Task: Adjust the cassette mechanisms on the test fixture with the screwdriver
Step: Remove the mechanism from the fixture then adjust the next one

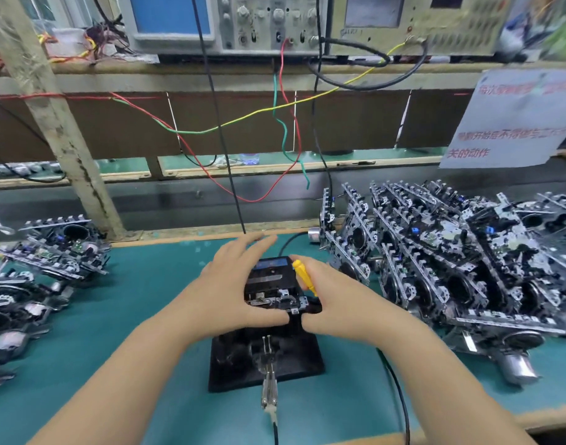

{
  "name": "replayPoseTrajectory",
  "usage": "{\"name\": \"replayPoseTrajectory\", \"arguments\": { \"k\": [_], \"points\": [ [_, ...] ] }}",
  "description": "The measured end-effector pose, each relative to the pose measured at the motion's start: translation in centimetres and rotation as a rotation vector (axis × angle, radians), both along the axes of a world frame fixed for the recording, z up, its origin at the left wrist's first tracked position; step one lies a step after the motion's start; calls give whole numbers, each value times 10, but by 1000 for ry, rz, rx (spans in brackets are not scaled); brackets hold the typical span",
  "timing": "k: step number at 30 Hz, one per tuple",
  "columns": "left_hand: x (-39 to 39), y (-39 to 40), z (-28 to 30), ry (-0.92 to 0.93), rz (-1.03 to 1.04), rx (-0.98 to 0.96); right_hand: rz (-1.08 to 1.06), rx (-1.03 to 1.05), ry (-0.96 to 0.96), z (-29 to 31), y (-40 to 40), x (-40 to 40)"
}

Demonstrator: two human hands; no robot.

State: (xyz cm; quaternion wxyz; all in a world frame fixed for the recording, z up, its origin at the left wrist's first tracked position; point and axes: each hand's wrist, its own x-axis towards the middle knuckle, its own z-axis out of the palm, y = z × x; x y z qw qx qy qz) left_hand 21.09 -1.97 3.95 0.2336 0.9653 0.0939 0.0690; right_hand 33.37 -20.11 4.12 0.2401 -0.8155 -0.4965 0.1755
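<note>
Bottom centre: metal clip on the front edge of the black fixture base, its cable cut off by the lower frame edge. Above it, mid-frame, the cassette mechanism sits on the fixture. Left hand lies on its left side, fingers straight and spread. Right hand grips the yellow screwdriver; tip hidden behind the mechanism, contact unclear. More mechanisms stacked right and left. Upper frame: oscilloscope, blurred; sign at right only partly legible.
</note>
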Motion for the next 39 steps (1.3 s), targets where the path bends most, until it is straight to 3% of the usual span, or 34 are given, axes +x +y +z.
{"name": "replayPoseTrajectory", "arguments": {
  "k": [5, 11, 17, 21, 24, 31, 39],
  "points": [
    [-46, 36, -9, 88, 104, -159, -2, -75, -56, 4, 1, 2],
    [-42, 48, -21, 62, 179, -259, -57, -75, -62, 6, 4, 8],
    [-41, 43, -12, 96, 180, -116, -60, -57, -32, 10, 1, 6],
    [-53, 26, -14, -77, 56, 3, -48, 219, -15, 5, -11, -9],
    [-59, 8, -28, -145, -12, -7, -66, 231, 0, -9, -13, -17],
    [-52, -29, -59, -308, 157, -155, -58, 348, 182, -35, -13, -20],
    [-38, -34, -75, -481, 239, -335, -75, 440, 198, -48, -12, -24]
  ]
}}
